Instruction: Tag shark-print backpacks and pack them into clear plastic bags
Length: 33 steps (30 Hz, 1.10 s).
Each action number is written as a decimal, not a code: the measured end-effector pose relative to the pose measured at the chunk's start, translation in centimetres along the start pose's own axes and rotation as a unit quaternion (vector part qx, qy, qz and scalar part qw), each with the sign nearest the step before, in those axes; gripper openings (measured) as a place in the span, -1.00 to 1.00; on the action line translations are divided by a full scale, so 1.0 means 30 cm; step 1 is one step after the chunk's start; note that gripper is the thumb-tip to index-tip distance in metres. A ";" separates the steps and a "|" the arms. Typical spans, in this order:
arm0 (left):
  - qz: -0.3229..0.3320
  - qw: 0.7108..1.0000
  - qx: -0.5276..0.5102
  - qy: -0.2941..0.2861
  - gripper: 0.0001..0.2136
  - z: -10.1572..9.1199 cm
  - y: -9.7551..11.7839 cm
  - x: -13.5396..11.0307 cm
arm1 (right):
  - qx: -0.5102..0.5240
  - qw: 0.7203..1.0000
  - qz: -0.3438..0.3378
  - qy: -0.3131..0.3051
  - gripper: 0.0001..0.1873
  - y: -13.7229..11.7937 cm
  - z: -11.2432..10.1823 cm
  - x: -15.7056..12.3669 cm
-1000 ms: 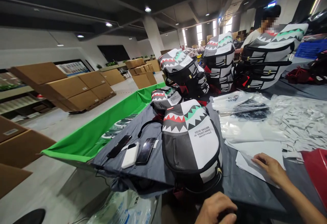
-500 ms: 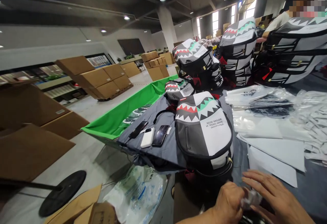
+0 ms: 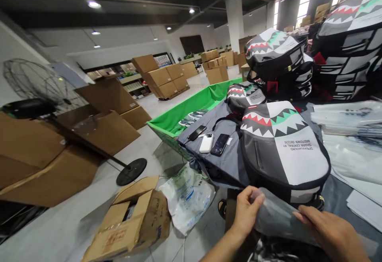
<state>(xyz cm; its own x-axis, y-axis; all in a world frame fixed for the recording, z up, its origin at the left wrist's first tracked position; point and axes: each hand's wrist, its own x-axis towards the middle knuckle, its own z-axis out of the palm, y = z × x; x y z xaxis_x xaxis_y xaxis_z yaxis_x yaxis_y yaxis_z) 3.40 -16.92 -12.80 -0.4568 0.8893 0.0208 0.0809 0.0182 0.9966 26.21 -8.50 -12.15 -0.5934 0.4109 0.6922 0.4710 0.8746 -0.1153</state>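
Between my two hands a clear plastic bag (image 3: 276,210) is stretched out. My left hand (image 3: 247,206) pinches its left edge between thumb and fingers. At its right side, my right hand (image 3: 322,222) has its fingers closed on the plastic. Just beyond the bag lies a grey and white backpack (image 3: 283,146) with a red and green shark-tooth print, resting on the dark cloth-covered table. Below my hands, at the bottom edge, a black and white patterned thing (image 3: 271,250) shows only in part.
Two dark phones (image 3: 220,144) and a white power bank (image 3: 206,143) lie left of the backpack. More backpacks (image 3: 274,51) are stacked behind. Clear plastic bags (image 3: 352,146) lie at right. On the floor stand an opened carton (image 3: 134,222), a white plastic sack (image 3: 188,194) and a fan base (image 3: 131,171).
My hands have moved apart, and the crumpled plastic between them is now spread out. The view has swung left, bringing the fan and the opened carton into sight.
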 end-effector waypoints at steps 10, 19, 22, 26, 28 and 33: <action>0.180 0.928 0.299 0.134 -0.84 -0.035 0.020 0.063 | -0.030 0.994 -0.074 -0.078 -0.19 0.038 0.012 -0.038; 0.526 0.766 0.349 -0.121 -0.81 0.104 -0.019 0.054 | -0.030 0.988 -0.097 -0.116 -0.18 0.023 0.000 0.016; 0.513 0.769 0.352 -0.147 -0.82 0.111 -0.072 0.110 | -0.015 0.994 -0.046 -0.094 -0.35 0.024 -0.013 -0.021; 0.525 0.780 0.307 -0.150 -0.83 0.088 -0.101 0.119 | 0.092 0.972 0.175 -0.128 -0.68 0.077 -0.090 -0.127; 0.535 0.789 0.269 -0.139 -0.84 0.078 -0.095 0.110 | 0.156 0.940 0.276 -0.128 -0.60 0.100 -0.134 -0.148; 0.552 0.803 0.194 -0.111 -0.87 0.071 -0.064 0.101 | 0.213 0.899 0.381 -0.044 -0.42 0.124 -0.150 -0.022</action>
<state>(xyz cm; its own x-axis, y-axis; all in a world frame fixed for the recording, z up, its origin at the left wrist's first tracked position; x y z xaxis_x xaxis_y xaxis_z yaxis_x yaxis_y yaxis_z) 3.74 -13.30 -14.83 0.2490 0.5195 0.8174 0.6177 -0.7352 0.2791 31.29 -6.67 -9.84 -0.2633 0.9344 0.2399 0.4805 0.3427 -0.8073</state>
